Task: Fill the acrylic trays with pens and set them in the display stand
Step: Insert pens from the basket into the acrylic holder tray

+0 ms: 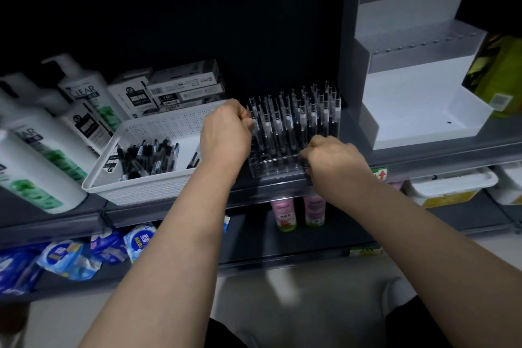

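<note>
Acrylic tray (278, 168), stocked with upright pens (299, 118), is shown on the shelf (169, 212) between a white basket (158, 127) and the display stand (409, 110). One of the pens at its left edge is pinched by the left hand (226, 133). The tray's front right corner is gripped by the right hand (333, 161).

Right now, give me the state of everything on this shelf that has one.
tray, on the shelf, mostly full, front holes bare.
pens, upright in the tray.
left hand, pinching one of the pens at the tray's left edge.
right hand, gripping the tray's front right corner.
basket, holding loose pens lying flat.
display stand, upright, no tray in it yet.
</note>
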